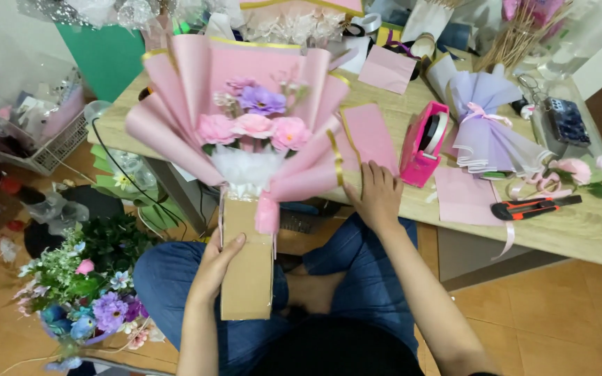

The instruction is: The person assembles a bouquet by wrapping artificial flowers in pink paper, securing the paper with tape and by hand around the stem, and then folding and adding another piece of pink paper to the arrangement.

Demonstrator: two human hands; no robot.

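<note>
Gripping bouquet (245, 132) base upright, left hand (216, 268) clamped; right hand (377, 195) nearer, apparently flat on pink sheet (371, 136), bench (593, 230) edge.

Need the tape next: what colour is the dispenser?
Bright pink dispenser, clearest in the head view.

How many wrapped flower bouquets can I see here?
3: the pink paper-wrapped bouquet gripped by the left hand, a lilac wrapped one lying on the wooden table, a blue-purple one on the floor. Clutter may hide more.

The bouquet (245, 132) wears matt pink paper with glossy gold edging above a rough brown cardboard sleeve (247, 264), beside a glossy pink plastic tape dispenser (423, 143) on the pale wooden desk (593, 230).
</note>
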